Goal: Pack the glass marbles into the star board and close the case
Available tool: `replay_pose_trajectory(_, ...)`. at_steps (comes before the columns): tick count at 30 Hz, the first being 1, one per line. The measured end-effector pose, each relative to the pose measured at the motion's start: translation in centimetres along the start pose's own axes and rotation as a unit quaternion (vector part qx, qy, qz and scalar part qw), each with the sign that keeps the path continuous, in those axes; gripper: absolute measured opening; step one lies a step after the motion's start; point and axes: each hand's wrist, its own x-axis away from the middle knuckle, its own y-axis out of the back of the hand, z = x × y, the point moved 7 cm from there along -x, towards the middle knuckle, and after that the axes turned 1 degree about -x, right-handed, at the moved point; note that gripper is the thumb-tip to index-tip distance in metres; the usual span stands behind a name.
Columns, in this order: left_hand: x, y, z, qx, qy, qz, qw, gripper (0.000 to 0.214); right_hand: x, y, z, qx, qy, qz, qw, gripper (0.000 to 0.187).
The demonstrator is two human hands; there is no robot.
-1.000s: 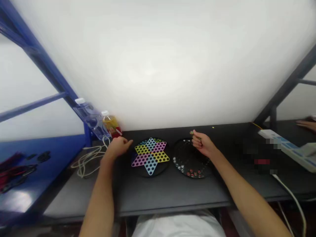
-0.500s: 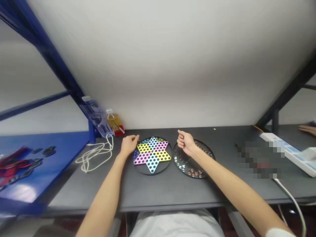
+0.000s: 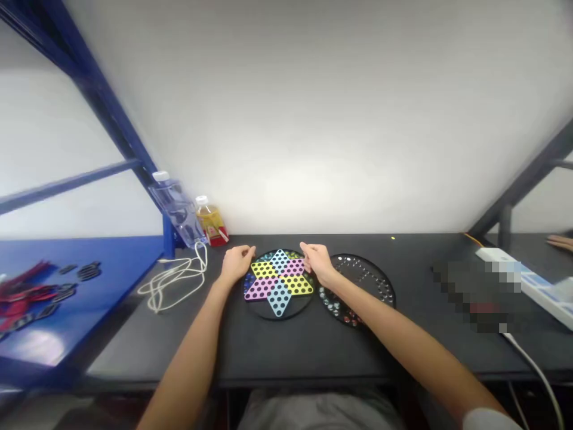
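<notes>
A round Chinese checkers board [image 3: 279, 297] with a light blue, yellow and pink star lies on the dark table, with coloured marbles in its rim on the far side. My left hand [image 3: 236, 263] rests by its upper left edge, fingers curled and thumb close to the rim. Over the board's upper right edge is my right hand [image 3: 316, 261], its fingers closed in a pinch; anything inside them is too small to make out. To the right, partly under my right forearm, sits a round black tray [image 3: 358, 275] holding clear and red marbles.
A white cord [image 3: 174, 280] lies coiled on the left, before a clear bottle [image 3: 179, 209] and a bottle of yellow liquid [image 3: 211, 224]. On the right are a power strip [image 3: 532, 283] and a blurred dark object [image 3: 478, 292]. Another person's hand [image 3: 559, 240] shows at the far right.
My right hand has moved left from above the marble tray to the right edge of the board. My left hand stays at the board's left edge. The view has shifted slightly.
</notes>
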Motion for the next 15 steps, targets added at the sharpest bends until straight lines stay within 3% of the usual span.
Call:
replay_pose_trajectory(3, 0.0, -0.1, 0.0, -0.001, 0.0, 0.003, 1.0, 0.046, 0.1, 1.0, 0.6, 0.038, 0.062, -0.07, 0.995, 0.046)
replay_pose_trajectory(6, 0.0, -0.1, 0.0, -0.002, -0.001, 0.006, 1.0, 0.045, 0.1, 1.2, 0.8, 0.07, 0.091, -0.084, 0.99, 0.044)
replay_pose_trajectory(15, 0.0, -0.1, -0.1, -0.011, -0.005, 0.007, 1.0, 0.043, 0.0, 1.8, 0.8, 0.057, 0.092, -0.115, 0.987, 0.042)
